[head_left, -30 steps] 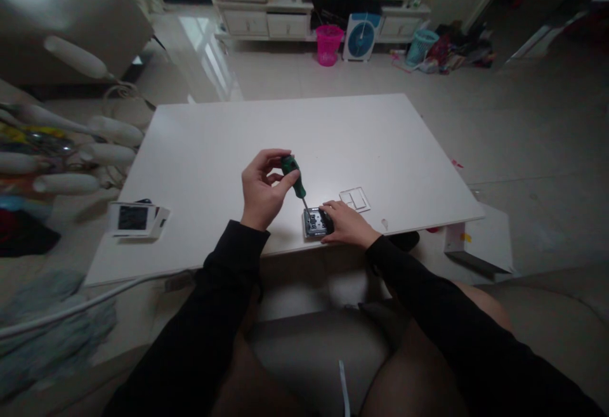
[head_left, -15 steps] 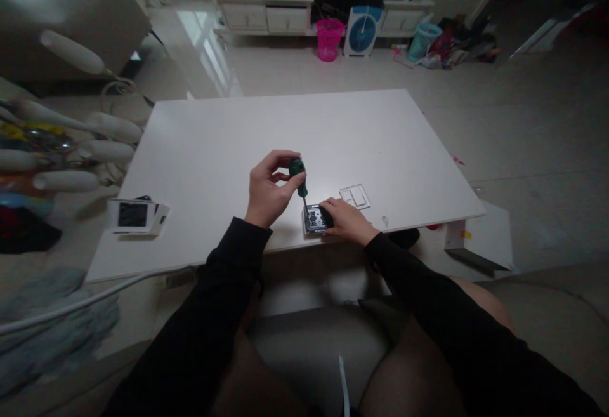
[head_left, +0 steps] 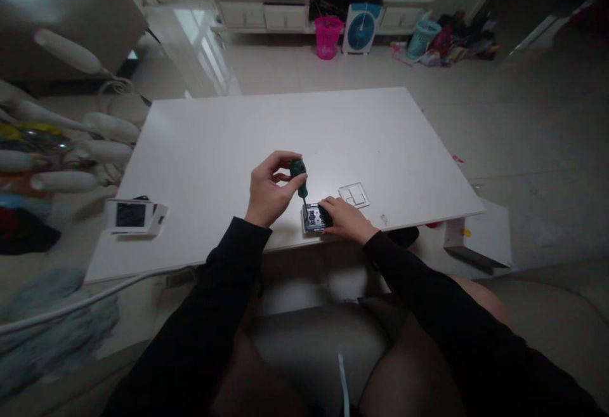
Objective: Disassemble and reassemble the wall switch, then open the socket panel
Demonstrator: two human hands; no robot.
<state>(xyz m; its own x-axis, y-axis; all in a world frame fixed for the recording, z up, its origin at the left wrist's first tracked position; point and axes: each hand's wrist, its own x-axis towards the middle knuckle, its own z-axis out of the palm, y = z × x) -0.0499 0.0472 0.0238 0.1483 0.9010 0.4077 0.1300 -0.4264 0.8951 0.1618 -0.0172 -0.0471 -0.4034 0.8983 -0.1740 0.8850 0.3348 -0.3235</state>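
My left hand (head_left: pixel 269 191) is closed around the green handle of a screwdriver (head_left: pixel 299 176), which stands nearly upright with its tip down on a small square switch module (head_left: pixel 313 218). The module lies near the front edge of the white table (head_left: pixel 238 144). My right hand (head_left: pixel 345 219) rests on the module's right side, fingers curled over it and pressing it down. A white switch cover plate (head_left: pixel 354 195) lies flat just behind my right hand.
A small box with a dark window (head_left: pixel 130 216) lies at the table's left front corner. A pink bin (head_left: pixel 327 37), a blue fan (head_left: pixel 360 28) and a teal basket (head_left: pixel 421 37) stand on the floor beyond. A white cable (head_left: pixel 71 306) runs at lower left.
The screwdriver has gone from leaning left to nearly upright, and my left hand shifted slightly right. My right hand stays on the module.
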